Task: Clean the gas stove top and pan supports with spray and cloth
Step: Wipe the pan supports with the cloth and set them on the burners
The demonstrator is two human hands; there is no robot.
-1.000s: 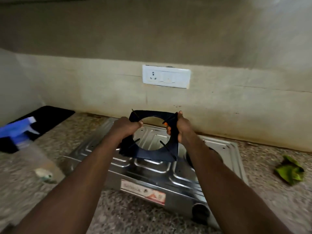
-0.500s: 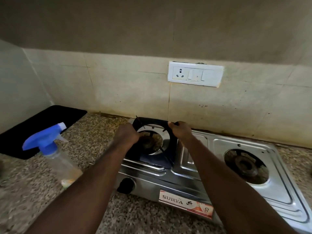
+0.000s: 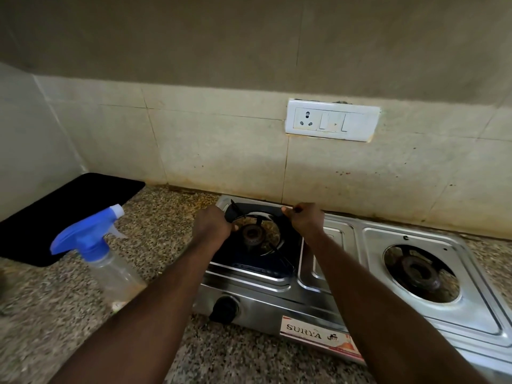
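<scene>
Black square metal pan support (image 3: 249, 266), held up tilted a second ago, now lies over the left burner (image 3: 251, 234) of the steel two-burner gas stove (image 3: 476, 309), with left hand (image 3: 213, 225) and right hand (image 3: 304, 220) each in a curled grip on its rear edge, so refitting looks almost done.

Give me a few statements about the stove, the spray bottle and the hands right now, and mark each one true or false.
1. The left hand and the right hand both grip the black pan support at the left burner. True.
2. The right burner has a pan support on it. False: it is bare.
3. The spray bottle stands on the counter to the left of the stove. True.
4. The spray bottle's trigger head is red. False: it is blue.
5. A hand is turning the stove's knob. False: neither hand touches it.
</scene>
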